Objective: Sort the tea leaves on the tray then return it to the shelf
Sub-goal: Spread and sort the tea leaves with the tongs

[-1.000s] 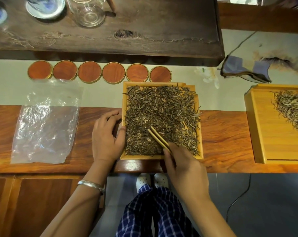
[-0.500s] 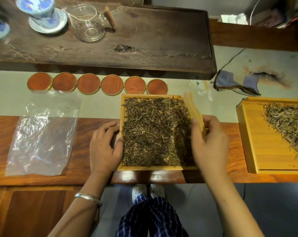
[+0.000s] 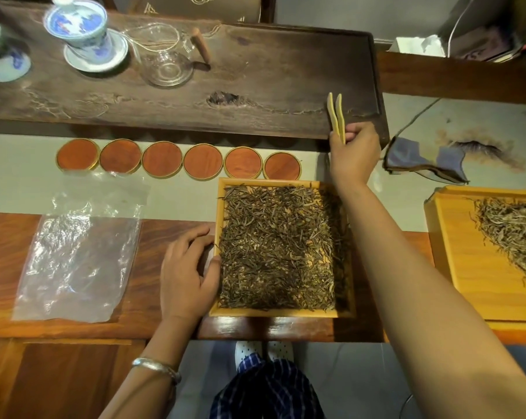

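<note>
While the tray point(image 3: 281, 313) of tea leaves point(image 3: 275, 246) was steadied by the left hand point(image 3: 187, 272), fingers relaxed, tweezers point(image 3: 335, 117) were pinched in the right hand point(image 3: 354, 154) beyond it; sorting seemed finished, and laying them down judged next.

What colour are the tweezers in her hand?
Pale yellow, like bamboo. The tweezers show best in the head view, held in the right hand.
</note>
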The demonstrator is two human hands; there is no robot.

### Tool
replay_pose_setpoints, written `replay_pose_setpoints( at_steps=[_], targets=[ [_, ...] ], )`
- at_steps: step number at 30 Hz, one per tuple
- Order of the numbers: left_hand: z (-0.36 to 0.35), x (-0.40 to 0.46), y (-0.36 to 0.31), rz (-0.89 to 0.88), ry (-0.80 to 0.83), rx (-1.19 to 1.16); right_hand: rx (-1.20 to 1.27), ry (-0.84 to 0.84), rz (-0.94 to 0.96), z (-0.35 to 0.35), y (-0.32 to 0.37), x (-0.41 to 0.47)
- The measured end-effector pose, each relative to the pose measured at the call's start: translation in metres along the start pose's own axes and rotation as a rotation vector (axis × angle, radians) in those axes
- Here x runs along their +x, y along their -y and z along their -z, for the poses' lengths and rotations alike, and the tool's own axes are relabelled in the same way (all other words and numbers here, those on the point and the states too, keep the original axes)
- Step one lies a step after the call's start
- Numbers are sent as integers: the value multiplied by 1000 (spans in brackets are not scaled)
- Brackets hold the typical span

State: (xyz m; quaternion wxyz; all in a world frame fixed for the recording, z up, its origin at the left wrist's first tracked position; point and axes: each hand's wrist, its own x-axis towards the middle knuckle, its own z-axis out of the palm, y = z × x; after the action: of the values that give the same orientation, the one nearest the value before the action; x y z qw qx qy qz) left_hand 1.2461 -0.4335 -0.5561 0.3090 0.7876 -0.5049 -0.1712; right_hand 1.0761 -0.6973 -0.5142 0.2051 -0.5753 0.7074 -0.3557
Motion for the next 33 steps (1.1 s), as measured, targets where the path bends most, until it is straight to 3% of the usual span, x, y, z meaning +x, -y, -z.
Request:
replay_pose_setpoints(
  at_steps=[12,16,19,22,25,33],
  targets=[
    [0,-1,0,-29,7,34,-25,16,16,0,-7,11],
    [-1,0,1,-31,6,42,65,26,117,45,-25,-20],
    [-1,0,1,-15,7,41,19,14,84,89,-64,-66],
    [-1,0,1,-11,-1,39,-89,99,25,113,-98,-111],
    [-2,1,2,-18,21,87,-145,239,92,115,-110,-133],
    [-4,-3,2,-33,28,106,15,307,161,97,-102,-157]
  ],
)
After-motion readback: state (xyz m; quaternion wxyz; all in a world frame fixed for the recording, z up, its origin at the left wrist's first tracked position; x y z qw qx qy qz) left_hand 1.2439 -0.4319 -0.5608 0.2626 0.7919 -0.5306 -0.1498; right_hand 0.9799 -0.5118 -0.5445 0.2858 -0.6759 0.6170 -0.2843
